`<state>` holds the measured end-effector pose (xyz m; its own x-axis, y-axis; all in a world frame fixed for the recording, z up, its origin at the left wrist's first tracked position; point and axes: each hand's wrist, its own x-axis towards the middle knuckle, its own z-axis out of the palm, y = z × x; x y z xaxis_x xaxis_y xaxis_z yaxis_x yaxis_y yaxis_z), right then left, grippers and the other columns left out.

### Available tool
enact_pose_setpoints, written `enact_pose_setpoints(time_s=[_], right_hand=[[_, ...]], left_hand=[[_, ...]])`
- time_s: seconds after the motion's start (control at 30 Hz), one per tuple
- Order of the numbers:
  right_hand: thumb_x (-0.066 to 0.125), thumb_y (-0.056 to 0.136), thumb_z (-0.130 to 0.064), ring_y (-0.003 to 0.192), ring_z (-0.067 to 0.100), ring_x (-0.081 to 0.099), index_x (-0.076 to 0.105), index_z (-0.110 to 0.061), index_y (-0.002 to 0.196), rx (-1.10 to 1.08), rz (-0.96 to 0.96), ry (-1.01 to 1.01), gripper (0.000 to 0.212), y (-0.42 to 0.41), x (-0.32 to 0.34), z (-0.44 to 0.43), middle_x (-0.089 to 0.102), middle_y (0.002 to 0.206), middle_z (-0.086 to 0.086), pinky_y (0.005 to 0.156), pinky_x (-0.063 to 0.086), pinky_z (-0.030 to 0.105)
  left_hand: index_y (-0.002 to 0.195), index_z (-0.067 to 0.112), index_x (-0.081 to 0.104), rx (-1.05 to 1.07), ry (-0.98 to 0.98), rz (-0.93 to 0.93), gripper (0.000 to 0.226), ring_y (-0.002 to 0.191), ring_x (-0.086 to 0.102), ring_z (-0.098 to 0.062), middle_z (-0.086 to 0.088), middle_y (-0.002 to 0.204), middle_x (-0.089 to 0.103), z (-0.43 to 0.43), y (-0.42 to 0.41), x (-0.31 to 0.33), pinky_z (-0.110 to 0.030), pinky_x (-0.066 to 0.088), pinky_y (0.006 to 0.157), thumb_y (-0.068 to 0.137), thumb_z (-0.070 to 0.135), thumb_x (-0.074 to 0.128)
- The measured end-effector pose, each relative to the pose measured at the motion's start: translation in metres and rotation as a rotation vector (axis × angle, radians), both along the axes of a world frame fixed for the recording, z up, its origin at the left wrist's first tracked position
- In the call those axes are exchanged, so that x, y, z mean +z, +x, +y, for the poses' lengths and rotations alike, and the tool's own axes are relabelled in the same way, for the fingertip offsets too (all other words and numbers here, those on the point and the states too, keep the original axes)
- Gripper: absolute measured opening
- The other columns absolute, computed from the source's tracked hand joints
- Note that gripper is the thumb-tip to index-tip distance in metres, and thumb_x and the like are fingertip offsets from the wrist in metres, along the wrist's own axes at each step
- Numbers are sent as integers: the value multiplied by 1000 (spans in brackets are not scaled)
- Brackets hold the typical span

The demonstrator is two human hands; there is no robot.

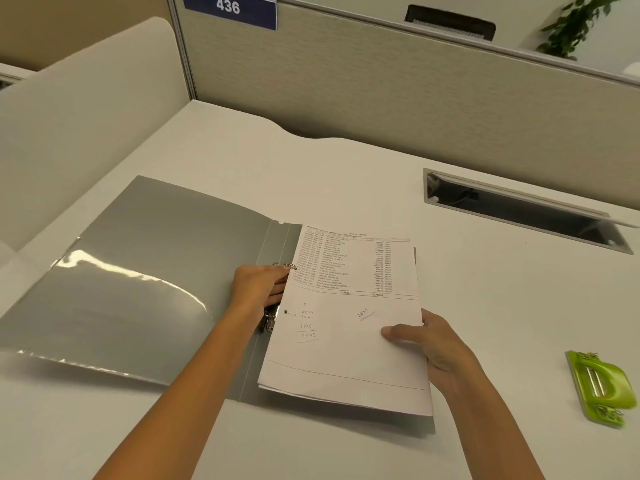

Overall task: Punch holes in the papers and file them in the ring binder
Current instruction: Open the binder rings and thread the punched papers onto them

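A grey ring binder lies open on the desk, its left cover spread flat with a shiny inner pocket. A stack of printed papers lies over its right half, a punched hole showing near the left edge. My left hand grips the papers' left edge at the upper metal ring. The lower ring mechanism peeks out below that hand. My right hand holds the stack's right edge, thumb on top. A green hole punch lies apart at the far right.
The white desk has a recessed cable slot at the right rear. Beige partition panels close off the back and left. A plant stands beyond the partition at top right.
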<state>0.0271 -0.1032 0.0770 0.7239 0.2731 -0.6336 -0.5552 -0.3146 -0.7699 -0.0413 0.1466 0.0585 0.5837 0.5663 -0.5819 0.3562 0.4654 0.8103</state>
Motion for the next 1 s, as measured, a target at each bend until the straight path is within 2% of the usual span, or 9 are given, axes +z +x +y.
enact_pose_setpoints(time_s=[0.1,0.23,0.33,0.43,0.5,0.57,0.6,0.83,1.0], right_hand=[[82,67,-1,95,36,70,65,-10,114,3,7,-7,50,-1,-1,0,74,106,9,91,53,54],[79,74,-6,94,32,71,63,-11,117,-13,1,24,46,-5,-3,-2,74,107,6,90,55,50],[74,79,-7,96,30,71,61,-14,121,-24,-6,46,44,-8,-5,-2,73,110,4,89,55,48],[69,82,-3,95,31,70,60,-13,120,-39,-13,29,40,-10,-6,-2,73,109,5,83,57,44],[67,83,0,93,31,70,60,-12,120,-43,-22,15,39,-11,-5,-3,72,109,6,78,58,41],[68,82,1,93,32,70,59,-11,121,-49,-29,8,41,-12,-5,-4,71,112,8,76,58,40],[69,82,1,94,32,69,58,-11,121,-50,-33,6,43,-12,-6,-4,70,114,9,78,58,42],[71,81,1,96,33,69,57,-13,123,-43,-56,8,47,-14,-5,-4,69,116,8,87,56,49],[71,81,1,95,31,70,57,-12,123,-46,-59,36,46,-15,-2,-5,70,114,7,79,58,42]], left_hand=[[95,5,72,14,198,50,13,71,74,-19,-8,83,75,-5,-6,0,-28,60,63,84,11,71],[97,18,70,27,521,96,12,78,69,-14,4,87,70,-9,-25,8,-17,48,59,86,19,68],[100,18,63,49,607,95,13,78,60,-6,7,91,63,-10,-39,12,-12,39,58,87,18,65],[94,15,55,40,550,170,14,86,62,-22,-1,89,60,-11,-52,7,-24,46,65,87,21,65],[83,11,52,43,290,155,17,85,66,-27,-8,83,60,-10,-59,5,-35,56,70,88,20,65],[86,5,57,26,-15,115,15,77,68,-24,-11,85,65,-14,-65,11,-33,59,63,91,19,62],[90,3,60,-10,-62,130,18,74,68,-22,-11,87,68,-16,-67,12,-30,58,58,92,21,60],[78,15,63,-88,135,211,35,73,68,-18,0,76,68,-23,-65,7,-30,56,65,88,48,58],[70,20,69,-102,256,209,20,80,70,-29,-5,80,74,-26,-64,7,-49,56,83,83,35,70]])
